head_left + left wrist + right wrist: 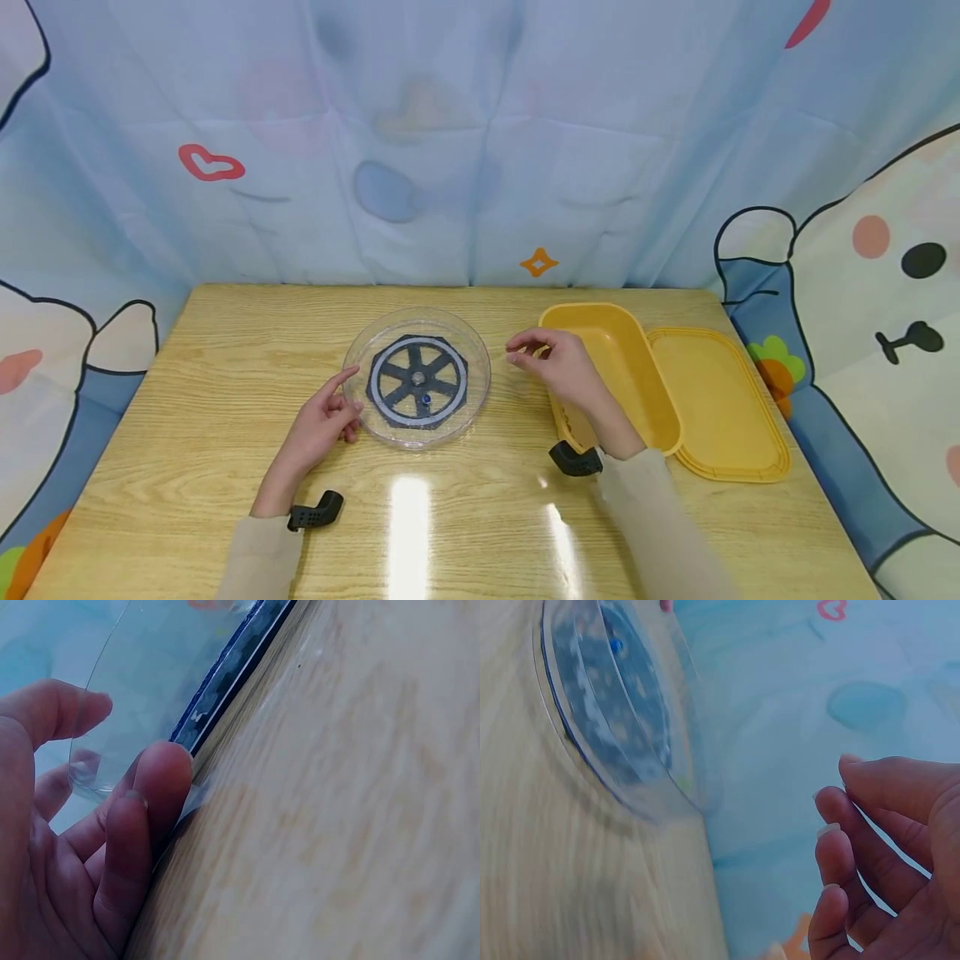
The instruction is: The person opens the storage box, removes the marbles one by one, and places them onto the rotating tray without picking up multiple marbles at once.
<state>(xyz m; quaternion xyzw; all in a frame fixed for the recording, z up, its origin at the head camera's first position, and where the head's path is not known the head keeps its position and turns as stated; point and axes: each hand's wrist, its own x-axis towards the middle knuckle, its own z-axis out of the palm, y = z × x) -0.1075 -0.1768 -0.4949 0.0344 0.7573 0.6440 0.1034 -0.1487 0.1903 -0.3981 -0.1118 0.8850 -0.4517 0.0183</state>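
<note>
Rim side: Here's the left hand (315,429), thumb and fingers curled onto the left edge of a round, shallow, clear dish (477,375), holding it on the pale wood-grain table (172,417).
Mid-air: Over on the other side, the right hand (566,367) hovers just beyond the dish, nothing visible in its grasp, fingers softly bent, thumb a touch short of the forefinger; the two hands are well apart.
Roll risk: Watch that tiny, round, dark-blue ball (426,400) in the dish, near side of centre! A tilt or jolt from the left hand could, I'd judge, send it rolling.
Skid risk: That wood looks glossy; an uneven push at the rim might slide the whole dish.
Snag risk: The right forearm crosses a yellow, rounded, plastic-looking tub (630,371); dropping low, it could knock the side.
Looks: See-through dish, low wall, and showing through it a dark octagonal panel (397,372) with a pale ring, six spokes and a greyish knob (418,378) at the hub. Panel inside or underneath? Can't tell.
Far right: A flat yellow lid (720,400) lies right beside the tub.
</note>
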